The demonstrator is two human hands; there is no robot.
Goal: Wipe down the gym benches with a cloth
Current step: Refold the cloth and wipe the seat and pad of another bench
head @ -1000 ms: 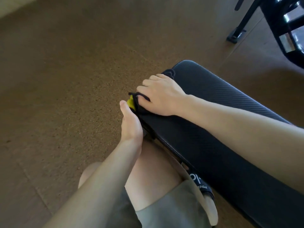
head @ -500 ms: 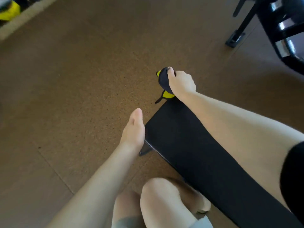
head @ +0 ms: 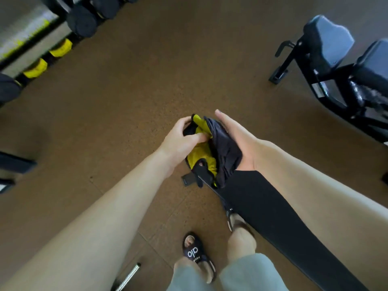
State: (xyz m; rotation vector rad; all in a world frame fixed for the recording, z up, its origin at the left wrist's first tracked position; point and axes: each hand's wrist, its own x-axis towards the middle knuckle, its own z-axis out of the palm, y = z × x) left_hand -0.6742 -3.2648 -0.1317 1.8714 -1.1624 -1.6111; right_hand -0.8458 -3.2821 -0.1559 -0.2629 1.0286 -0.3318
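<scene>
- Closest to us, our feet in dark slides (head: 194, 252) are standing on the brown floor (head: 147, 80), below where we're gripping, with a shiny metal bar (head: 128, 277) lying off to the left of them.
- The black bench (head: 262, 211) is running from the lower right up to just under our hands, its end sitting right beneath the cloth.
- We're holding the yellow and black cloth (head: 210, 148) between both hands, above the end of the bench, and part of it is hanging down to touch the pad there.
- Our left hand (head: 182, 140) is pinching the yellow part, fingers curled into the folds.
- Our right hand (head: 237, 139) is cupping the dark side of the cloth from the right, fingers fairly straight along it, thumb hidden behind the fabric.
- Further out, up and to the right of the grip, another padded bench (head: 327, 43) is standing on a black frame.
- Far up left, dumbbells (head: 84, 22) are sitting on a rack, pretty blurry.
</scene>
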